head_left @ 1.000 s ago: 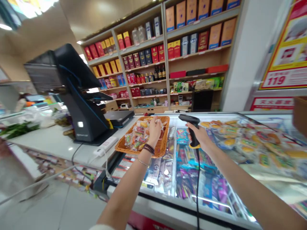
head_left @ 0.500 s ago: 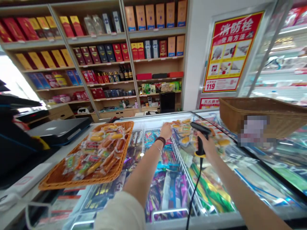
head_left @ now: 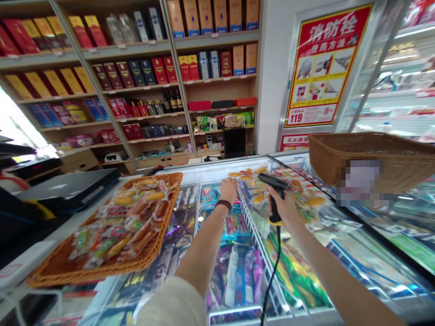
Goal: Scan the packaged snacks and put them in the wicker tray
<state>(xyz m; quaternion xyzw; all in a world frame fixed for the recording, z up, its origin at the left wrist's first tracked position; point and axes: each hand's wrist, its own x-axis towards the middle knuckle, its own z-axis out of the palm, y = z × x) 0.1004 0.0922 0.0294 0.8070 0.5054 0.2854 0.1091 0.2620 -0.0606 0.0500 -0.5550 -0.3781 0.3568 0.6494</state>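
wooden shelves point(head_left: 136, 77) stocked with boxed goods line the back wall, and a glass-topped chest freezer point(head_left: 356, 253) fills the foreground.

the barcode scanner point(head_left: 274, 192) is grasped by the right hand point(head_left: 287, 206): the fingers are wrapped around the black handle just above its yellow base, the head projects to the left above the knuckles, and the black cord point(head_left: 272, 276) hangs down from the base over the freezer glass.

the left hand point(head_left: 228, 189) is laid palm down on the freezer top, just left of the scanner head and apart from it. its fingers are curled over the far edge of the glass near the yellow snack packets point(head_left: 253, 183); whether a packet is pinched cannot be told. a dark bead bracelet point(head_left: 222, 204) is worn on the left wrist.

a flat wicker tray point(head_left: 57, 271) of wrapped sausages and snacks is set on the counter to the left, well apart from both hands. a deeper wicker basket point(head_left: 374, 156) is seen to the right, above the glass. a red and yellow notice point(head_left: 324, 68) is fixed on the wall behind.
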